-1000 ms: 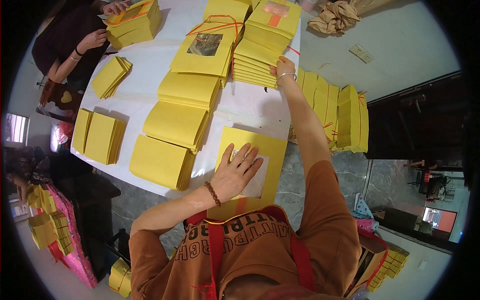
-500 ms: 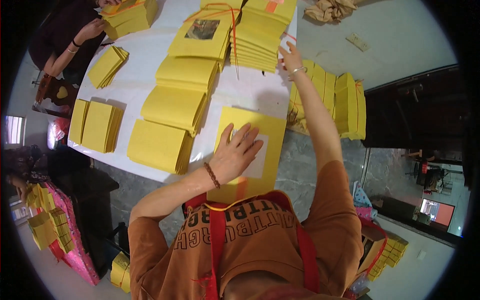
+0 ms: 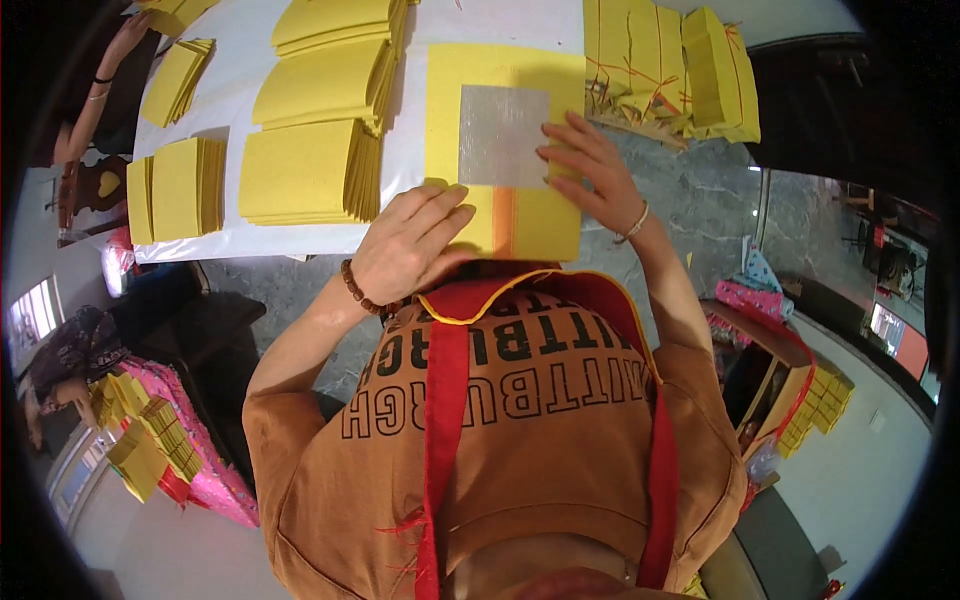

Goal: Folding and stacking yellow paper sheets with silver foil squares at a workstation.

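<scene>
In front of me lies a large yellow paper piece (image 3: 445,105), overhanging the table's near edge. A silver-grey rectangle (image 3: 504,135) covers its middle, and an orange strip (image 3: 503,222) runs below that. My left hand (image 3: 412,238) rests at its lower left, fingers side by side and lying over the edge on top of the paper. The left thumb is near the bottom edge, partly hidden. My right hand (image 3: 592,172) is at the right edge, with fingers stretched and slightly apart, their tips on the paper beside the grey rectangle.
Folded yellow paper stacks (image 3: 300,172) line the white-covered table (image 3: 390,190), with smaller stacks (image 3: 190,190) farther left. Tied yellow bundles (image 3: 640,55) stand beyond the table's right side. Another person's arm (image 3: 90,110) reaches in at the upper left, beside more yellow paper.
My right hand has come back from the far stack to the paper's right edge. My left hand has slid from its middle to its lower left. The view has tilted down.
</scene>
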The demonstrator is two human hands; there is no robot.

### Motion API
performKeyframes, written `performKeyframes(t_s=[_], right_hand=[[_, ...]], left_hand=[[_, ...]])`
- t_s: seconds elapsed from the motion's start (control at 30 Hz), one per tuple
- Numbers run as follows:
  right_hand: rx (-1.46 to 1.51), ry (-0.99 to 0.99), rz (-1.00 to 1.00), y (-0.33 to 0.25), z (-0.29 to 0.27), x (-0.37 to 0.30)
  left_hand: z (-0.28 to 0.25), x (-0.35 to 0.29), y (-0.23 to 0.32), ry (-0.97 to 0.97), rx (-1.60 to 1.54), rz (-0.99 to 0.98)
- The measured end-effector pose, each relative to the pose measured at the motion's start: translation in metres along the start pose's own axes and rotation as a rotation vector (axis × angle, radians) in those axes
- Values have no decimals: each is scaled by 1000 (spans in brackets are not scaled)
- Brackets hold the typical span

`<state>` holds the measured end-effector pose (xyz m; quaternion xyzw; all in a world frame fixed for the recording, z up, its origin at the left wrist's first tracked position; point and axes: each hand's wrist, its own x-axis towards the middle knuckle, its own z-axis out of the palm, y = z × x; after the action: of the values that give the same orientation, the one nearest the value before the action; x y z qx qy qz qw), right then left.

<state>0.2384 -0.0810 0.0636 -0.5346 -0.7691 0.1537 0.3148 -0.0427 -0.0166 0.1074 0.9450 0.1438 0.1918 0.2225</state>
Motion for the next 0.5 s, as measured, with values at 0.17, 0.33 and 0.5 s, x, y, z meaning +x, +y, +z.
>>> performKeyframes(t_s=[0.17,0.33,0.5], right_hand=[[176,56,89,2,12,-7],[263,77,129,2,18,-10],[332,116,174,1,20,-10]], left_hand=[[1,-6,5,-54,65,55],[0,-6,2,-9,-149,3],[-3,3,-4,-2,-301,-115]])
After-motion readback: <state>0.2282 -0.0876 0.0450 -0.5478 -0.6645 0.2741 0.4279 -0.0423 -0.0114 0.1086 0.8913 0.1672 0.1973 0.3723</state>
